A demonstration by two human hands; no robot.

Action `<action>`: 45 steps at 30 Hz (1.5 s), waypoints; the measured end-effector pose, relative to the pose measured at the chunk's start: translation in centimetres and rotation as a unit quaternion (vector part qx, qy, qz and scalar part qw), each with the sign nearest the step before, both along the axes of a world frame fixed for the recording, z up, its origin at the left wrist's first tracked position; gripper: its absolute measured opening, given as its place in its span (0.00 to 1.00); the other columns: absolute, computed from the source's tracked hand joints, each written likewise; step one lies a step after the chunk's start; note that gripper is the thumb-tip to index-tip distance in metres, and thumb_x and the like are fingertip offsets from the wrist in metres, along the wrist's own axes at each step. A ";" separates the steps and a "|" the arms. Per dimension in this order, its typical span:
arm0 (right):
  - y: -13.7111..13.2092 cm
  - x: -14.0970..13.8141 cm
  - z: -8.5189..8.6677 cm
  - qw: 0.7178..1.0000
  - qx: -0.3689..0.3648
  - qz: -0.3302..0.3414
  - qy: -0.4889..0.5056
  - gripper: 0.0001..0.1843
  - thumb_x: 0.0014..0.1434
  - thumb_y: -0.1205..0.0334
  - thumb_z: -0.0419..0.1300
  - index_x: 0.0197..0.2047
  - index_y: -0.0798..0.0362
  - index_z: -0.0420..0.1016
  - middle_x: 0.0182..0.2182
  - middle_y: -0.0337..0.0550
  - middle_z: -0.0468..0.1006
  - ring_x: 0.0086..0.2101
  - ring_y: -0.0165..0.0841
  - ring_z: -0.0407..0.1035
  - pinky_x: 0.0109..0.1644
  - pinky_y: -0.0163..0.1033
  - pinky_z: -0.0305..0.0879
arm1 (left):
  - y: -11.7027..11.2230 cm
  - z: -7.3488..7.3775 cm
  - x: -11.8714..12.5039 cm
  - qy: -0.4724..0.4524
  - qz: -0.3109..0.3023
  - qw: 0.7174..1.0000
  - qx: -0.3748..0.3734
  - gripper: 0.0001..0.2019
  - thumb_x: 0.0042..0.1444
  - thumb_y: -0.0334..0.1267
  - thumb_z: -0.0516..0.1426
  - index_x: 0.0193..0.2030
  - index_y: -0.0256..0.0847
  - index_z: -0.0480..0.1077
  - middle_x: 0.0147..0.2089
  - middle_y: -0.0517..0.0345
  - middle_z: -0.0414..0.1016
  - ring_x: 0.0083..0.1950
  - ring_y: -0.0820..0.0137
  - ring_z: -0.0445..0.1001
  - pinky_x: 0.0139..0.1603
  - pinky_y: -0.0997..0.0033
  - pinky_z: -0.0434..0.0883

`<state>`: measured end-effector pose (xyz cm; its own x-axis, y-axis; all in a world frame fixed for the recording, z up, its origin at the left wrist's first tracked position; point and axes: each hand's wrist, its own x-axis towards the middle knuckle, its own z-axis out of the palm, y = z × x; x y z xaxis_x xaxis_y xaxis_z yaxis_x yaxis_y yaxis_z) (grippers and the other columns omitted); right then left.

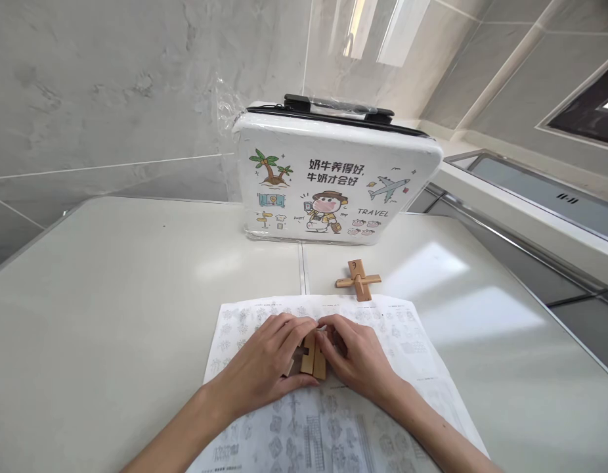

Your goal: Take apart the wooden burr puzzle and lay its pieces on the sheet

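Notched wooden puzzle pieces [308, 358] stand between my two hands, over a printed instruction sheet [264, 433]. My left hand [274, 351] curls around them from the left, its thumb along their near end. From the right, my right hand [356, 351] closes its fingers on the same pieces, thumb and fingertips at their upper part. Fingers cover much of the pieces, so how they fit together is partly hidden. Beyond the sheet's far edge lies a cross-shaped wooden puzzle [359, 280] with a dark mark on one arm.
A white case [294, 151] with cartoon prints and a black handle, wrapped in clear plastic, stands at the back of the pale folding table [111, 315]. A seam runs down the table's middle. Behind is a grey tiled wall [136, 92]; a counter [535, 190] runs along the right.
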<state>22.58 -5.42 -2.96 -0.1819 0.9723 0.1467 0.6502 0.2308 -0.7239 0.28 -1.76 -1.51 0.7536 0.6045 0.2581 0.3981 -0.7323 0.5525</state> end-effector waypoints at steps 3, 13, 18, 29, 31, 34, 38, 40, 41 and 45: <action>-0.1 -0.1 -0.2 1.000 0.018 0.010 -0.023 0.09 0.75 0.57 0.54 0.48 0.50 0.73 0.31 0.40 0.80 0.28 0.34 0.73 0.31 0.38 0.60 | 0.0 0.0 0.0 -0.002 -0.004 1.000 -0.003 0.41 0.59 0.48 0.70 0.74 0.51 0.55 0.64 0.48 0.75 0.59 0.53 0.76 0.57 0.50 0.77; -0.2 -0.3 -1.1 0.995 0.064 0.009 -0.070 0.09 0.77 0.56 0.50 0.51 0.50 0.67 0.33 0.42 0.81 0.29 0.36 0.77 0.30 0.37 0.59 | -0.3 0.0 0.4 -0.002 0.017 1.000 -0.015 0.38 0.57 0.44 0.72 0.69 0.50 0.60 0.56 0.50 0.77 0.55 0.55 0.76 0.53 0.53 0.78; -0.2 -0.2 -1.0 0.995 0.072 -0.008 -0.074 0.08 0.77 0.57 0.48 0.53 0.49 0.65 0.40 0.43 0.77 0.27 0.32 0.72 0.28 0.37 0.58 | 0.1 -0.3 -0.1 0.009 0.054 0.998 -0.021 0.36 0.59 0.44 0.71 0.70 0.50 0.60 0.56 0.50 0.75 0.57 0.55 0.74 0.53 0.55 0.78; 0.0 -0.2 -0.8 0.996 0.062 -0.007 -0.063 0.07 0.78 0.57 0.48 0.52 0.48 0.64 0.41 0.42 0.75 0.24 0.29 0.66 0.28 0.36 0.56 | 3.5 0.5 -3.6 0.035 0.147 0.988 0.021 0.28 0.64 0.52 0.65 0.67 0.49 0.67 0.58 0.52 0.79 0.58 0.55 0.74 0.55 0.56 0.76; 0.0 -0.2 -0.8 0.996 0.062 -0.006 -0.064 0.07 0.77 0.57 0.48 0.52 0.48 0.64 0.41 0.42 0.76 0.25 0.30 0.67 0.28 0.36 0.57 | 3.9 0.6 -4.2 0.039 0.137 0.989 0.024 0.27 0.65 0.52 0.65 0.67 0.50 0.68 0.60 0.51 0.79 0.59 0.55 0.74 0.56 0.56 0.76; 0.0 -0.2 -0.8 0.996 0.064 -0.004 -0.063 0.07 0.77 0.58 0.48 0.52 0.48 0.64 0.40 0.42 0.76 0.25 0.31 0.69 0.29 0.36 0.58 | 4.7 0.6 -5.2 0.047 0.132 0.989 0.042 0.26 0.65 0.52 0.64 0.67 0.50 0.69 0.61 0.51 0.78 0.60 0.56 0.74 0.58 0.56 0.75; 0.1 -0.2 -0.9 0.995 0.070 0.001 -0.068 0.07 0.77 0.59 0.48 0.52 0.48 0.65 0.39 0.42 0.77 0.28 0.33 0.72 0.30 0.36 0.57 | 5.6 0.4 -6.6 0.063 0.138 0.987 0.061 0.25 0.67 0.53 0.62 0.68 0.51 0.71 0.63 0.50 0.77 0.61 0.55 0.73 0.61 0.54 0.73; 0.1 -0.2 -0.9 0.995 0.071 0.003 -0.071 0.07 0.77 0.59 0.48 0.52 0.48 0.65 0.38 0.41 0.77 0.28 0.33 0.73 0.30 0.37 0.56 | 5.8 0.3 -7.0 0.069 0.138 0.986 0.064 0.25 0.67 0.53 0.62 0.68 0.52 0.70 0.63 0.50 0.76 0.61 0.55 0.73 0.61 0.54 0.74; 0.2 -0.2 -1.0 0.995 0.071 0.004 -0.071 0.07 0.77 0.59 0.49 0.52 0.48 0.65 0.38 0.41 0.77 0.28 0.33 0.73 0.30 0.37 0.55 | 5.9 0.3 -7.0 0.071 0.138 0.986 0.067 0.25 0.67 0.53 0.62 0.68 0.52 0.70 0.63 0.50 0.76 0.61 0.55 0.72 0.60 0.54 0.74; 0.2 -0.2 -1.1 0.995 0.074 0.005 -0.071 0.07 0.77 0.59 0.49 0.51 0.48 0.66 0.39 0.41 0.77 0.30 0.33 0.74 0.29 0.37 0.55 | 5.9 0.4 -6.8 0.075 0.137 0.984 0.086 0.23 0.67 0.50 0.62 0.67 0.50 0.71 0.61 0.49 0.76 0.60 0.55 0.73 0.60 0.54 0.73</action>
